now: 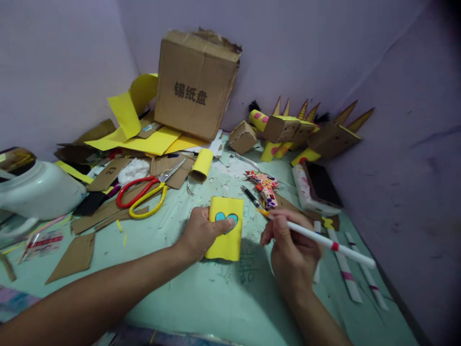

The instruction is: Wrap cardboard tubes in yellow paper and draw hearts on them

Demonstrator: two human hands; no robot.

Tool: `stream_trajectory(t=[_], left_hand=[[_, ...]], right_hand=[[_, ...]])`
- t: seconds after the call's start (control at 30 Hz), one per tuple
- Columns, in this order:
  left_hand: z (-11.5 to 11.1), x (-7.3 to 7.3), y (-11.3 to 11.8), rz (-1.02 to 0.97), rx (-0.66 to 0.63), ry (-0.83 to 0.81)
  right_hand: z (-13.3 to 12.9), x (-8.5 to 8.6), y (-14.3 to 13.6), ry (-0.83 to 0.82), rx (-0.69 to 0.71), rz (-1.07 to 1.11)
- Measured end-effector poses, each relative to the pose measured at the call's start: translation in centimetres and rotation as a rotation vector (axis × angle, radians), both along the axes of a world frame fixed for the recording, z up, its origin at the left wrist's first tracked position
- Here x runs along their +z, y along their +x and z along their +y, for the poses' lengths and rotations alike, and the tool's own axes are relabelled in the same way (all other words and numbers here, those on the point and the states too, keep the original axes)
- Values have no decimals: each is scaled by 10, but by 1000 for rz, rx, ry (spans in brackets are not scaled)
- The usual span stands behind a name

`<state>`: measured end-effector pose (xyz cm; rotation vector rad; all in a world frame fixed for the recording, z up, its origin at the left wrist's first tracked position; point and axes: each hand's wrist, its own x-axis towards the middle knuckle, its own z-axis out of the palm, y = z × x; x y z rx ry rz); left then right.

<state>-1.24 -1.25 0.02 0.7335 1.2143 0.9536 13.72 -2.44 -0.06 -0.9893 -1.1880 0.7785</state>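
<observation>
My left hand (198, 233) grips a yellow paper-covered piece (225, 250) from its left side, thumb lying across a blue heart with a dark outline drawn on it. My right hand (293, 250) is closed around a white marker (317, 234) with a red band and an orange tip. The tip points left and stays apart from the yellow piece. Just beyond the right hand lie a black pen (251, 196) and a patterned paper figure (264, 185). The fingers of my left hand behind the piece are hidden.
Red-and-yellow-handled scissors (149, 192) lie left, beside cardboard scraps and a white pitcher (39, 187). A large cardboard box (198, 86) stands at the back. Spiky cardboard figures (306, 129) line the right wall, near a phone (322, 182). More white markers (347, 274) lie right.
</observation>
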Motion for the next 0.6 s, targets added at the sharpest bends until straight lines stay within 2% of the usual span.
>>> stream_trajectory(t=[0.07,0.17,0.23,0.33,0.6], left_hand=[[0,1,0,1,3,-3],[-1,1,-1,-4,-13,32],[-1,0,-1,-1,-36,59],[-2,-1,-1,-14,-86,80],[-4,2,-1,-4,-142,63]], right_hand=[[5,1,2,-149,-20,108],[10,0,0,-355,104,139],[11,0,-4,-428,200,160],[10,2,-10,-485,271,188],[13,4,-15,-519,238,144]])
